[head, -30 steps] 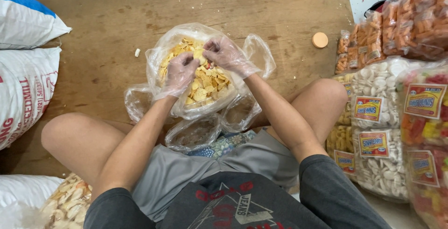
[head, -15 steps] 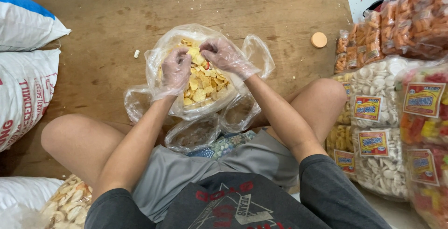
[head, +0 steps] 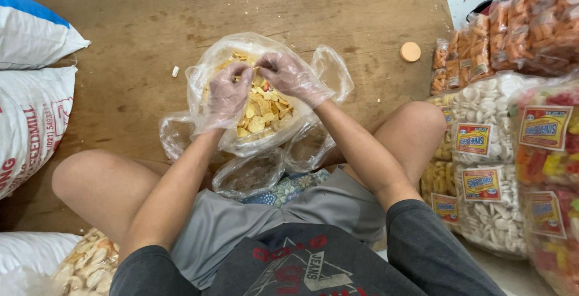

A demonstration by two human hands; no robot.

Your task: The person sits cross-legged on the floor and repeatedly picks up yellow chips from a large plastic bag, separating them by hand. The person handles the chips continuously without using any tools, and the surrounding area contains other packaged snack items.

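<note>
Both gloved hands, left hand (head: 229, 91) and right hand (head: 289, 74), pinch the rim of the clear plastic bag (head: 205, 85) of yellow crackers (head: 265, 112).

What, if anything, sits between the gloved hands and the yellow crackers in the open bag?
Nothing visible. Left hand and right hand are inside the clear plastic bag, directly over the yellow crackers.

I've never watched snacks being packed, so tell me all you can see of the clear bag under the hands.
The clear plastic bag is thin, crinkled and glossy, open at the top, partly filled with pale yellow crackers. It sits on the wooden board between the person's knees. The gloved left hand and right hand meet over its mouth, touching the contents.
</note>
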